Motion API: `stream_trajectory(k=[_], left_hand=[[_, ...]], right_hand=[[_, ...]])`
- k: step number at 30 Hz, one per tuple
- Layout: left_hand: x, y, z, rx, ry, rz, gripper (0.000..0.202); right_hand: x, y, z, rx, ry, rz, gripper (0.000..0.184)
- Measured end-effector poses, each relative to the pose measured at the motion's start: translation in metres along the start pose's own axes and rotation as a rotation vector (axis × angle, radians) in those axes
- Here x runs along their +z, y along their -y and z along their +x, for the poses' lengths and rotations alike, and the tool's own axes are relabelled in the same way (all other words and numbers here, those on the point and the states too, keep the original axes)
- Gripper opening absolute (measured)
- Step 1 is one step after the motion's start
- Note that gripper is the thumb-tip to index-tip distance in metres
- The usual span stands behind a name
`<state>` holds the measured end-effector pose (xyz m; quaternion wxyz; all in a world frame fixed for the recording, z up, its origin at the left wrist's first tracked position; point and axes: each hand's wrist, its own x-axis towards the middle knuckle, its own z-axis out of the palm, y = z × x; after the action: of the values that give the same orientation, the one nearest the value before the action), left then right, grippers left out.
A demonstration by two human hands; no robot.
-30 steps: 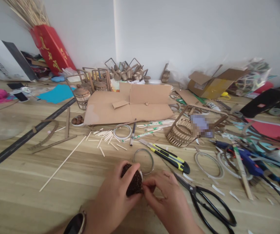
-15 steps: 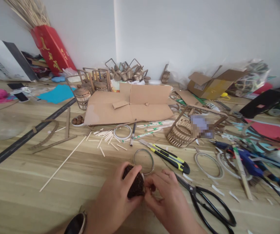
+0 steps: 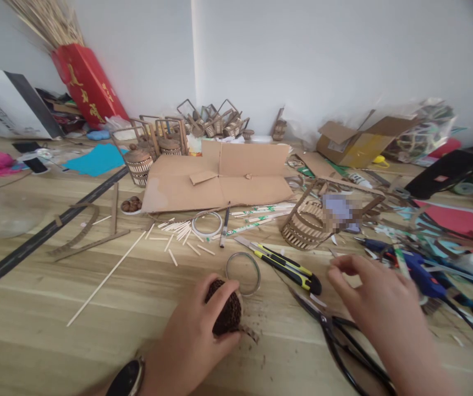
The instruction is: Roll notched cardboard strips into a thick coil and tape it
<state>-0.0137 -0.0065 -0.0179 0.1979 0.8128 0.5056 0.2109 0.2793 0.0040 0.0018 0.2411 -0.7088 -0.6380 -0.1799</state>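
My left hand (image 3: pixel 197 333) is closed around a dark brown roll (image 3: pixel 227 313) with a coiled, ridged face. It looks like rolled corrugated paper. A short loose strip end (image 3: pixel 249 333) sticks out from its lower right side, and brown crumbs (image 3: pixel 264 360) lie on the table beside it. Off to the right, my right hand (image 3: pixel 379 302) hovers over black-handled scissors (image 3: pixel 323 319), thumb and forefinger tips pressed together. Whatever may be between those tips is too small to make out. A yellow-and-black utility knife (image 3: pixel 286 267) and a thin ring (image 3: pixel 242 273) lie between the hands.
Behind are cut sticks (image 3: pixel 179 228), a tape roll (image 3: pixel 207 224), flattened cardboard (image 3: pixel 179 181) and a slatted basket (image 3: pixel 302 225). A blue glue gun (image 3: pixel 424 278) and paper scraps crowd the right. A long thin stick (image 3: pixel 106 278) lies left, near a dark strip (image 3: pixel 50 236).
My right hand has left the brown roll and moved right, over the scissors. The strip end and crumbs now show. My left hand still grips the roll in nearly the same place.
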Motion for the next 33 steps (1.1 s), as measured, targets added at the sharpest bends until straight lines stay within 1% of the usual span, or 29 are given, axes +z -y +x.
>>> stream_trajectory(k=[1, 2, 4, 6, 9, 12, 15, 17, 18, 20, 22, 24, 25, 28, 29, 31, 33], left_hand=[[0.000, 0.000, 0.000, 0.002, -0.002, -0.005, 0.071], [-0.001, 0.000, 0.000, 0.006, -0.003, -0.011, 0.071], [-0.001, 0.000, 0.000, 0.012, -0.007, -0.023, 0.071], [-0.001, 0.000, 0.000, 0.012, 0.000, -0.034, 0.072], [-0.002, 0.000, -0.001, 0.013, 0.014, -0.039, 0.073], [-0.002, -0.001, -0.001, 0.017, 0.015, -0.038, 0.072], [-0.003, -0.001, -0.001, 0.026, 0.001, -0.048, 0.072], [-0.004, -0.001, 0.000, 0.031, -0.006, -0.063, 0.072], [-0.004, -0.001, 0.000, 0.031, -0.010, -0.071, 0.072], [-0.005, -0.001, 0.000, 0.031, -0.019, -0.086, 0.072], [-0.006, -0.001, -0.001, 0.030, -0.028, -0.102, 0.072], [-0.008, -0.001, -0.001, 0.023, -0.032, -0.121, 0.071], [-0.008, -0.001, -0.001, 0.016, -0.032, -0.132, 0.071], [-0.009, -0.001, 0.000, -0.008, -0.029, -0.168, 0.070], [-0.009, 0.000, 0.000, -0.015, -0.027, -0.181, 0.070], [-0.008, 0.000, 0.001, -0.021, -0.019, -0.204, 0.070], [-0.007, 0.000, 0.001, -0.026, -0.009, -0.219, 0.071]], right_hand=[[0.001, -0.011, 0.001, 0.028, 0.044, -0.060, 0.027], [0.002, -0.021, 0.001, 0.079, 0.057, -0.086, 0.028], [0.001, -0.030, 0.003, 0.156, 0.074, -0.063, 0.031], [-0.004, -0.029, 0.007, 0.213, 0.077, 0.036, 0.032], [-0.017, -0.016, 0.014, 0.256, 0.109, 0.157, 0.034], [-0.024, -0.010, 0.016, 0.297, 0.122, 0.149, 0.036], [-0.018, -0.018, 0.013, 0.341, 0.160, 0.119, 0.034], [-0.011, -0.024, 0.011, 0.281, 0.160, 0.117, 0.036], [-0.008, -0.025, 0.009, 0.228, 0.123, 0.117, 0.039], [-0.004, -0.020, 0.007, 0.125, 0.007, 0.127, 0.042], [-0.006, -0.007, 0.006, 0.043, -0.099, 0.189, 0.035], [-0.012, 0.013, 0.004, -0.066, -0.120, 0.331, 0.022], [-0.016, 0.023, 0.003, -0.153, -0.105, 0.424, 0.016], [-0.024, 0.053, -0.004, -0.436, 0.134, 0.737, 0.002], [-0.025, 0.060, -0.007, -0.497, 0.192, 0.810, 0.005], [-0.025, 0.071, -0.012, -0.553, 0.264, 0.868, 0.014], [-0.021, 0.076, -0.018, -0.594, 0.285, 0.876, 0.010]])
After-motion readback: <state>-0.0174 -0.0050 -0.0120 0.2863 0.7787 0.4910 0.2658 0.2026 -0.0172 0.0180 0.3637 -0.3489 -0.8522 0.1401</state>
